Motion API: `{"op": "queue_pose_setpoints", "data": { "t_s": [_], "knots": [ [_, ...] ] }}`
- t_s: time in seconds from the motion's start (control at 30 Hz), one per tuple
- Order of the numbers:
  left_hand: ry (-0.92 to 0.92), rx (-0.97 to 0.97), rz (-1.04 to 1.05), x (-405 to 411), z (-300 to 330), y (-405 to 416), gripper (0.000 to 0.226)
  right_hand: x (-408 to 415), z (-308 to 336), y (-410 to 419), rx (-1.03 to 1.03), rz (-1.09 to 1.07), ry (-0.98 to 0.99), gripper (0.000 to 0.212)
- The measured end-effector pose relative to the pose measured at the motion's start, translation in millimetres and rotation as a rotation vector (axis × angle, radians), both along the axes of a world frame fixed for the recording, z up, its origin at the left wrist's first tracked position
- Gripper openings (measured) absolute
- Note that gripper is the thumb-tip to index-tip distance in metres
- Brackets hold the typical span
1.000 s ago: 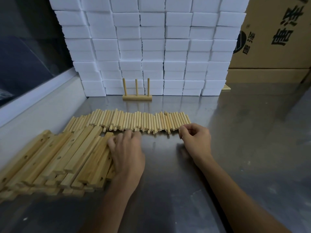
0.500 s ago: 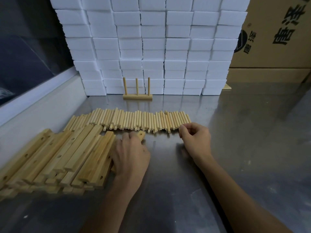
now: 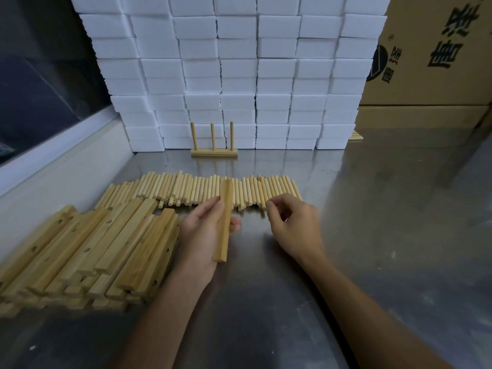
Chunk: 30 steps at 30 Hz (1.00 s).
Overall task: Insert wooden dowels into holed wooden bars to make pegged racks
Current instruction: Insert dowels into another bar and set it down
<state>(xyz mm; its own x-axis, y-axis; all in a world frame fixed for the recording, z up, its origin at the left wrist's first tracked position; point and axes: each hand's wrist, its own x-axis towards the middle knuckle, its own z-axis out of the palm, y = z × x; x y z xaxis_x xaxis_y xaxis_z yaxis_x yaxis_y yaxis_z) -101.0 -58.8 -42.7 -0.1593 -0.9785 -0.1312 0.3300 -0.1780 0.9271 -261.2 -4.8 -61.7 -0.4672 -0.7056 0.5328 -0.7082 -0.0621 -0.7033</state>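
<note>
Leftmost, the heap of pale, flat wooden bars with drilled holes (image 3: 87,249) lies on the brushed steel tabletop (image 3: 372,235), stacked several deep. Just right of it my left hand (image 3: 205,233) has its thumb and fingers curled round one light wooden bar (image 3: 225,222), held lengthwise away from me, far end over the dowels; its holes don't show from this side. Behind runs the row of short round wooden dowels (image 3: 202,190), lying side by side, and farther back a finished three-peg wooden rack (image 3: 213,145) stands against the wall of white foam blocks (image 3: 239,75). My right hand (image 3: 295,222) hovers at the row's right end, thumb and forefinger drawn together; whether they pinch a dowel I cannot tell.

Risks as I judge them: picking carelessly could roll neighbouring dowels out of line; with the holes turned away I may fumble the first peg; an angled dowel could jam or split the hole.
</note>
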Motion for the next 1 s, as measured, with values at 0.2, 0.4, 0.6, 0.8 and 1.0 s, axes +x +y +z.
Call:
{"op": "queue_pose_setpoints", "data": {
  "t_s": [0.2, 0.4, 0.6, 0.8, 1.0],
  "knots": [
    [0.208, 0.145, -0.195, 2, 1, -4, 0.027, -1, -1, -2, 0.004, -0.008, -0.048, 0.009],
    [0.308, 0.174, -0.278, 6, 0, -10, 0.027, -3, -1, -3, 0.025, -0.028, -0.134, 0.009],
    [0.277, 0.234, -0.291, 8, -5, -12, 0.025, -4, 0, -2, 0.018, -0.044, -0.205, 0.011],
    [0.323, 0.175, -0.292, 7, -4, -13, 0.021, -10, 2, -2, -0.035, -0.168, -0.347, 0.013],
    [0.271, 0.095, -0.318, 7, -4, -13, 0.027, -18, 4, -4, -0.029, -0.270, -0.476, 0.014]
  ]
}}
